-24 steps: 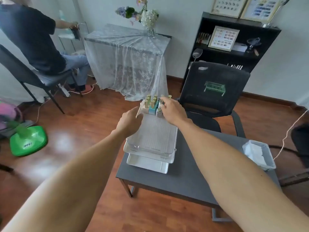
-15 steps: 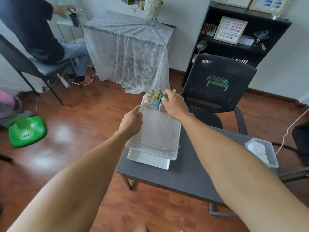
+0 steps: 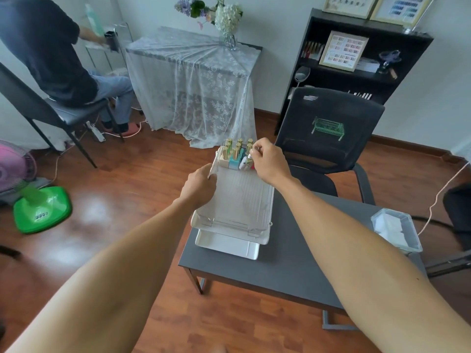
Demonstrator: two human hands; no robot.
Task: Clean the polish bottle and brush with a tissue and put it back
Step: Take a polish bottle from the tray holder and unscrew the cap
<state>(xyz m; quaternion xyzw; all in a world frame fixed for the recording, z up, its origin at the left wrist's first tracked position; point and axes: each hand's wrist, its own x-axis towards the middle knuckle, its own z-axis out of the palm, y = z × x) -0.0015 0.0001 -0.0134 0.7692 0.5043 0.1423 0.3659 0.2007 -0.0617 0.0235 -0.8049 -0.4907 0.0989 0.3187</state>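
A clear plastic tray rests on stacked white trays at the far left of the dark table. Several gold-capped polish bottles stand at the clear tray's far end. My left hand grips that tray's left rim. My right hand is at the bottles, its fingers pinched on the cap of one small bottle at the right of the group. A clear box of white tissues sits at the table's right edge.
A black mesh chair stands just behind the table. A lace-covered table with flowers and a black shelf line the back wall. A person sits on a chair at far left, near a green fan base.
My right hand's fingers have closed on one bottle's cap and lifted slightly. My left hand slid a little along the tray's left rim. The camera view shifted closer.
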